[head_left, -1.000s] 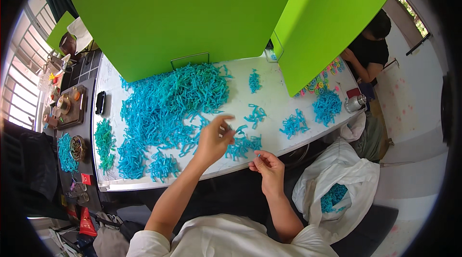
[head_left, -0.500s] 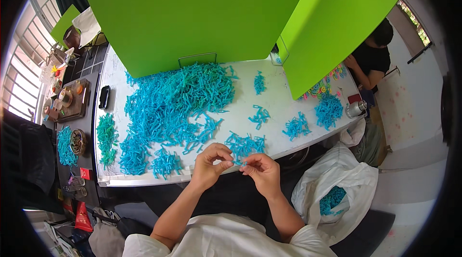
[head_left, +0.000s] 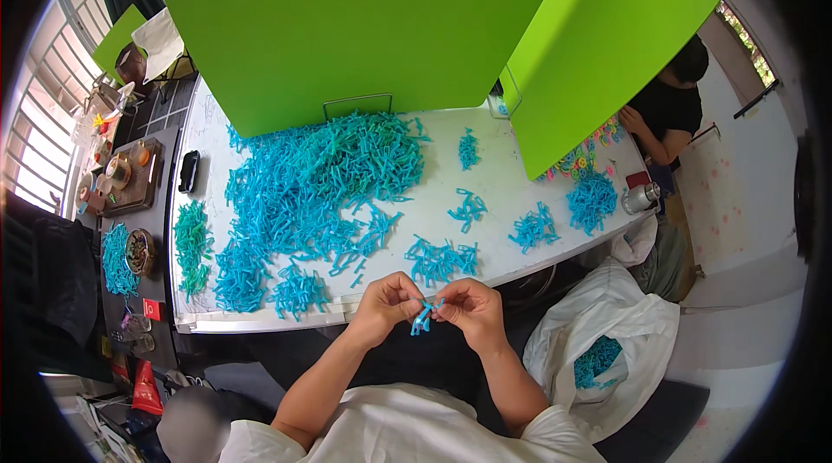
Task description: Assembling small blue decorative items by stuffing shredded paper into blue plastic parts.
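Note:
Just off the table's near edge, my left hand (head_left: 387, 307) and my right hand (head_left: 477, 314) meet, fingertips pinched. Between them are a few small blue plastic clip-like pieces (head_left: 421, 322), some hanging below the fingers. Both hands grip this little cluster, though how the pieces join is too small to make out. Right beyond my fingers lies a small pile of the same blue pieces (head_left: 440, 261). A large heap of them (head_left: 321, 185) covers the left of the white table (head_left: 381, 277), with smaller piles around it.
Green panels (head_left: 364, 29) stand across the table's back and right. A white sack (head_left: 555, 333) with blue pieces inside is at my right. A steel flask (head_left: 640, 198) stands near the right edge, a person in black (head_left: 676, 107) beyond. A black case (head_left: 189, 172) lies left.
My hands have come slightly down and toward me, away from the near pile. The blue pieces between my fingers now show more, dangling below the fingertips.

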A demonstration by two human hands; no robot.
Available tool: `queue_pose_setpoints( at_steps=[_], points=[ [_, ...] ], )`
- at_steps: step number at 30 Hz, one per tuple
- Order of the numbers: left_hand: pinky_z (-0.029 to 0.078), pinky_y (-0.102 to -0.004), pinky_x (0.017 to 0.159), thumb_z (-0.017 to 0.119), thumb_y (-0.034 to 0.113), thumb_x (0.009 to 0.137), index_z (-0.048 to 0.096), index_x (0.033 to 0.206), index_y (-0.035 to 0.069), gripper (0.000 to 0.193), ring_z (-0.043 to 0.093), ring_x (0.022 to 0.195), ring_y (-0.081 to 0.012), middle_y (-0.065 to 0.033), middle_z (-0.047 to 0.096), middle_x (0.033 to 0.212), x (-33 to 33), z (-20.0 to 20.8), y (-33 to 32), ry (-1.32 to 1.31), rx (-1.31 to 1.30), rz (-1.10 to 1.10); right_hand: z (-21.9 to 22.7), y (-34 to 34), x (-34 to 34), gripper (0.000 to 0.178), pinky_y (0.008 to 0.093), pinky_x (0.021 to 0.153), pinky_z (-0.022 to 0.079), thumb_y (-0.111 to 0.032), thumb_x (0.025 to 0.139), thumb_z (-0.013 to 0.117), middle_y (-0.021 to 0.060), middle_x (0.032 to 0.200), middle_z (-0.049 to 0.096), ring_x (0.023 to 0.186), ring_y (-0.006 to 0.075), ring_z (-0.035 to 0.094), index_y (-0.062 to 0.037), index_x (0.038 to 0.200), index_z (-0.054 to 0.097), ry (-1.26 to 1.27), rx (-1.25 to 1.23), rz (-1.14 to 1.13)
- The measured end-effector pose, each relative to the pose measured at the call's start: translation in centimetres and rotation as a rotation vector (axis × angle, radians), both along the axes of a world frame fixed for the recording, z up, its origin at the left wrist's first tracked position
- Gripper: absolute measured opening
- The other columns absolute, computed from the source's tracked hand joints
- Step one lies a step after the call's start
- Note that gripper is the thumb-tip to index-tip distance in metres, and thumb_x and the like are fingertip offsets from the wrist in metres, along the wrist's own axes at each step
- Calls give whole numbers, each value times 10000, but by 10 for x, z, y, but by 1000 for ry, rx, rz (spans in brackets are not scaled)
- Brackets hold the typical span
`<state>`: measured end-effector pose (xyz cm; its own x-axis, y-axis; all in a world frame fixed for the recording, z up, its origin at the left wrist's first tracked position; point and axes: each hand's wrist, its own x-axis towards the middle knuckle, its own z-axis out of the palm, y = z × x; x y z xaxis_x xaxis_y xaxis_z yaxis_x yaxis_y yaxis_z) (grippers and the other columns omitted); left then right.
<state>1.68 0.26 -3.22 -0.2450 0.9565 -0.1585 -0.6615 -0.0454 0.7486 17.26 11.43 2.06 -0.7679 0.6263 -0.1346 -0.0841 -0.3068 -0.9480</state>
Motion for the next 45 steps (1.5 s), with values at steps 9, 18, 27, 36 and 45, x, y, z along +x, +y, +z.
queue_pose_setpoints(
  at_steps=[9, 18, 27, 36, 45],
  points=[
    [541, -262, 728, 673, 6, 903, 568, 903, 37, 109, 678, 796, -142, -84, 698, 880, 3, -5, 0, -44, 21, -19, -9, 6, 2, 158, 231, 678, 548, -6, 866, 714, 57, 851, 681, 756, 118, 677, 2, 1010, 649, -2, -75, 68],
    [540, -255, 723, 670, -21, 894, 570, 879, 39, 118, 672, 788, -134, -76, 688, 858, 4, -4, 1, -55, 5, 4, -10, 6, -2, 158, 232, 633, 532, -24, 841, 733, 56, 823, 675, 705, 116, 655, -5, 973, 649, -9, -125, 75],
    [499, -238, 541, 699, -50, 838, 562, 767, 45, 182, 606, 611, -95, -43, 650, 725, 9, 11, 1, 86, -128, 17, -3, 22, -7, 171, 192, 554, 414, 79, 772, 679, -9, 756, 624, 643, 46, 563, -50, 877, 640, -257, -59, 376],
    [484, -243, 539, 678, -38, 866, 554, 799, 30, 156, 595, 612, -100, -52, 639, 741, 16, -15, 10, 241, -217, 155, -40, 15, -8, 177, 195, 599, 420, 13, 800, 703, -12, 796, 600, 676, 44, 529, -43, 960, 648, -277, 159, 32],
    [496, -350, 560, 744, 7, 765, 697, 933, 22, 174, 651, 627, -267, -147, 645, 836, 24, -8, 63, 1071, -270, 462, -34, 22, -3, 168, 184, 565, 373, -50, 877, 694, -16, 753, 605, 634, 20, 492, -34, 1041, 660, -330, 237, -323]
  ],
)
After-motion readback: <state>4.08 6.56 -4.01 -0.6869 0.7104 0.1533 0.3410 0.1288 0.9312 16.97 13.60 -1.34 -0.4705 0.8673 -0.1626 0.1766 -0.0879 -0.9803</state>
